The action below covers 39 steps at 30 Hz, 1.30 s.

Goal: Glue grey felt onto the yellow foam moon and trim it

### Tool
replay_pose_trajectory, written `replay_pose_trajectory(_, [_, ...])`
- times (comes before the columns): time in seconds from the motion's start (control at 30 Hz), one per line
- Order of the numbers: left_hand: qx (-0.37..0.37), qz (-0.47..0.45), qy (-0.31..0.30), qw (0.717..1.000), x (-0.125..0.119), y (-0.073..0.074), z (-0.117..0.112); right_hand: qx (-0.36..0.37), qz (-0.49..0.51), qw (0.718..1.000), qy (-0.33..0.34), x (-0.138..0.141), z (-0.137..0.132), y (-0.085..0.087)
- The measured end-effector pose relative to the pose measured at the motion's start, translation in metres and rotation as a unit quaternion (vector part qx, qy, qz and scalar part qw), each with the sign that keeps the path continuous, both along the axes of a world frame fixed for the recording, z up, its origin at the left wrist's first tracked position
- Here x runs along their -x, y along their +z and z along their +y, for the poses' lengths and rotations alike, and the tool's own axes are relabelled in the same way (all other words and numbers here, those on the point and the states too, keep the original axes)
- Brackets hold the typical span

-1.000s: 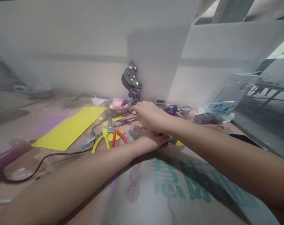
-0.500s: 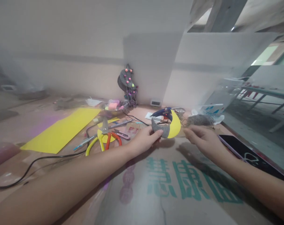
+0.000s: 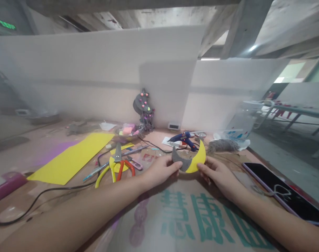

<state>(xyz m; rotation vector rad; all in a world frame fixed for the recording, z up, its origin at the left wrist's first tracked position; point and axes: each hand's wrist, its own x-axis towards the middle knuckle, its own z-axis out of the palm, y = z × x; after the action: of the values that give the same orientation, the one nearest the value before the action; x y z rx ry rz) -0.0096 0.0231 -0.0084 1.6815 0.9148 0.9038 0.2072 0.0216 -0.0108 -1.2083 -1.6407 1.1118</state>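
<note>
Up over the bench sits the grey-and-yellow crescent, left hand pinching its grey side, right hand the yellow (light and bendy, I'd guess), its broad middle looking a safer hold than those slim tips.

Crescent sits between left hand and right hand, above the worktop. Scissors left of it, paper sheet further left. Glue gun behind the crescent; yarn bundle right of the gun, behind the right hand. Phone right of that hand, by the worktop's right edge. Back row: bowl, ornament, display box, left to right, before the partition.
</note>
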Motion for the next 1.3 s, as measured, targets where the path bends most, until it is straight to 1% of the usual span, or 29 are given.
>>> replay_pose_trajectory(0.13, [0.005,-0.013,0.008,1.000,0.000,-0.002,0.001,-0.007,-0.014,1.000,0.011,0.001,-0.002,-0.003])
replay_pose_trajectory(0.33, [-0.008,0.008,0.014,1.000,0.000,0.000,-0.001,-0.027,-0.027,0.999,0.007,0.003,-0.006,-0.001])
replay_pose_trajectory(0.5, [0.012,-0.030,0.014,0.999,-0.002,0.003,-0.004,-0.052,-0.028,0.998,-0.006,0.004,-0.009,0.004])
replay_pose_trajectory(0.6, [0.016,-0.047,0.002,0.999,-0.002,0.002,-0.002,-0.057,-0.059,0.996,-0.018,0.006,-0.012,0.008])
replay_pose_trajectory(0.67, [0.007,-0.039,0.006,0.999,0.000,-0.001,0.000,-0.068,-0.090,0.993,-0.023,0.007,-0.014,0.010])
replay_pose_trajectory(0.77, [-0.004,-0.010,0.026,1.000,0.001,-0.004,0.003,-0.094,-0.123,0.988,-0.006,0.007,-0.014,0.009])
replay_pose_trajectory(0.87, [-0.002,0.001,0.033,0.999,0.001,-0.007,0.006,-0.130,-0.141,0.981,0.012,0.006,-0.014,0.006])
replay_pose_trajectory(0.97, [-0.002,0.001,0.030,1.000,0.001,-0.008,0.006,-0.131,-0.160,0.978,0.010,0.007,-0.016,0.006])
replay_pose_trajectory(1.07, [-0.001,-0.005,0.029,1.000,0.001,-0.004,0.003,-0.113,-0.167,0.979,0.012,0.009,-0.021,0.011])
replay_pose_trajectory(1.17, [0.015,-0.008,0.049,0.999,0.001,0.003,-0.002,-0.129,-0.168,0.977,0.039,0.012,-0.026,0.015])
replay_pose_trajectory(1.3, [0.027,0.001,0.080,0.996,0.001,0.011,-0.006,-0.150,-0.185,0.969,0.073,0.014,-0.029,0.017])
